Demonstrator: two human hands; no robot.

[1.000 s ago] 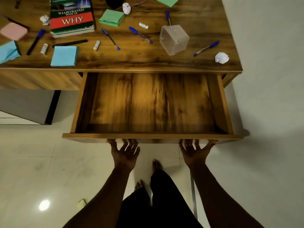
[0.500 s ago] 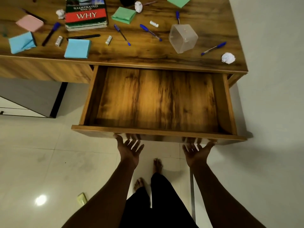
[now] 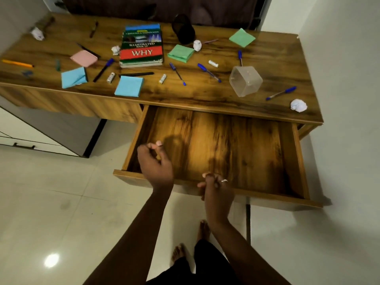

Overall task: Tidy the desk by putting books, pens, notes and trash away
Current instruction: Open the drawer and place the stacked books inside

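The desk drawer (image 3: pixel 267 196) stands pulled out with nothing inside it. My left hand (image 3: pixel 155 161) hovers over the drawer's front left corner, fingers loosely curled, holding nothing. Just above the front rim, my right hand (image 3: pixel 216 190) is loosely curled too and holds nothing. On the desk (image 3: pixel 205 95) lie a stack of books (image 3: pixel 141 48), blue note pads (image 3: pixel 129 86), a pink pad (image 3: pixel 83 58), green pads (image 3: pixel 180 53), several blue pens (image 3: pixel 177 74), a black pen (image 3: pixel 136 74) and crumpled paper balls (image 3: pixel 298 105).
A clear plastic container (image 3: pixel 245 81) lies on its side at the desk's right. A black pen holder (image 3: pixel 184 28) stands behind the books. Small white tubes (image 3: pixel 162 78) and an orange pencil (image 3: pixel 17 63) lie about. A wall closes the right side; a cabinet (image 3: pixel 41 136) stands left.
Both hands have let go of the drawer's front underside and risen above its rim, fingers now curled. The view has tilted up and shows more of the desk.
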